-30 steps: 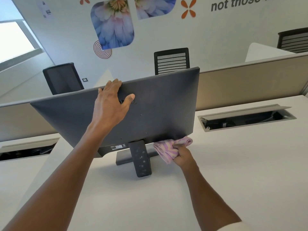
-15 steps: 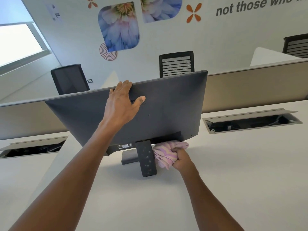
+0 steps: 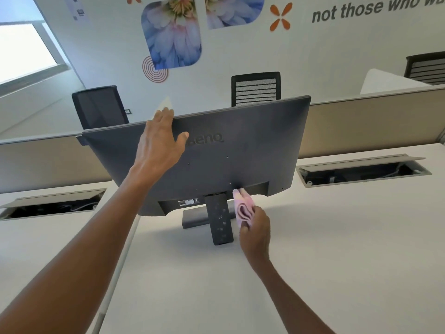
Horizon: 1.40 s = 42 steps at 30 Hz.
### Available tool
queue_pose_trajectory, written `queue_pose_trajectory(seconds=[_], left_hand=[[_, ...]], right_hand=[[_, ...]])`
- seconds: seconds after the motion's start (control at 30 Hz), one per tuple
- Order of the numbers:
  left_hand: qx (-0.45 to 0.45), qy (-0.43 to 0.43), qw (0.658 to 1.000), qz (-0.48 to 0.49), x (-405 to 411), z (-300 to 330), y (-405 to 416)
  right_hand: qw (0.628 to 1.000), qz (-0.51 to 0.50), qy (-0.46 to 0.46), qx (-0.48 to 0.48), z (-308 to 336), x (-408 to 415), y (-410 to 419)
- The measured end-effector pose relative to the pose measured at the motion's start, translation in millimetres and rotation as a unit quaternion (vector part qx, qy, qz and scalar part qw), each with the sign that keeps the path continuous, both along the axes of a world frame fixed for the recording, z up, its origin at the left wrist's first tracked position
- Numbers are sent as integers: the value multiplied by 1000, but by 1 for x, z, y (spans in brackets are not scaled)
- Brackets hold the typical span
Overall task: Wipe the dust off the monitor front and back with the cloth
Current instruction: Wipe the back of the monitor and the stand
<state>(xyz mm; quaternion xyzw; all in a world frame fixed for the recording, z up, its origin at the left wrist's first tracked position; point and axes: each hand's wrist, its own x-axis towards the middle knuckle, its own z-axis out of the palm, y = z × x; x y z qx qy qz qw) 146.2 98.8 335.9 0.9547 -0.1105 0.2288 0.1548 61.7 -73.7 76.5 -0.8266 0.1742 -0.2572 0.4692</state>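
The cloth point(image 3: 243, 208) has slid from under the monitor's lower right edge to a spot just right of the stand point(image 3: 219, 219), where it had been a second ago bunched flat beneath the casing; it now stands folded upright, its top touching the recessed bottom of the monitor point(image 3: 240, 150) back. The right hand point(image 3: 256, 229) grips the cloth, fingers curled round its lower fold. The left hand point(image 3: 160, 143) has shifted little: it lies open on the monitor's back near the top edge, fingers straight and reaching over the rim, thumb spread toward the maker's name, steadying the panel, which leans away from the person.

The monitor sits on a white desk point(image 3: 337, 237), its back facing the camera, its screen hidden. Behind the monitor runs a beige divider point(image 3: 361, 116), with two black chairs beyond it; right of the monitor an open cable hatch point(image 3: 361, 169) is set in the desk.

The shift suggests the wiping has reached the stand joint, so the back looks well under way. Whether the front has been cleaned cannot be told from here.
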Motion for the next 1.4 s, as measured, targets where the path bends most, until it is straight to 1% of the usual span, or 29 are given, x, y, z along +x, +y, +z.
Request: queue_pose_trajectory(seconds=[0.07,0.17,0.33,0.43,0.5,0.57,0.63,0.7,0.77,0.83,0.93,1.03,1.2,1.27,1.4], left_hand=[[10,-4,1000,3,1,-4,8],[18,-18,1000,-3,2,-7,11],[17,-18,1000,-11,7,-10,14],[18,-20,1000,-15,8,-11,16],[18,-22,999,-18,8,-11,16],[16,-22,999,-17,9,-11,15],[15,-24,999,-16,9,-12,14],[16,-23,999,-18,8,-13,14],[14,-20,1000,-19,7,-13,15],[11,-19,1000,-20,6,-13,16],[7,-18,1000,-23,6,-15,16],[3,-16,1000,-18,7,-16,14],[9,-16,1000,-14,7,-17,12],[10,-16,1000,-12,7,-16,13],[10,-16,1000,-12,6,-16,14]], right_hand=[[996,19,-26,-80,1,-1,19],[987,79,-38,-134,-2,7,41],[963,145,11,-227,-3,36,64],[944,174,17,-280,-8,34,66],[930,196,41,-308,-23,23,65],[919,222,75,-318,-44,8,62],[909,232,89,-334,-60,-4,56],[916,214,86,-328,-61,-6,51],[936,174,51,-302,-50,4,46],[946,143,8,-290,-25,22,44],[939,143,-20,-311,10,43,48],[919,195,-6,-343,5,41,55],[870,277,56,-404,-51,10,56],[866,292,80,-399,-64,-1,51],[875,273,125,-380,-64,-9,35]])
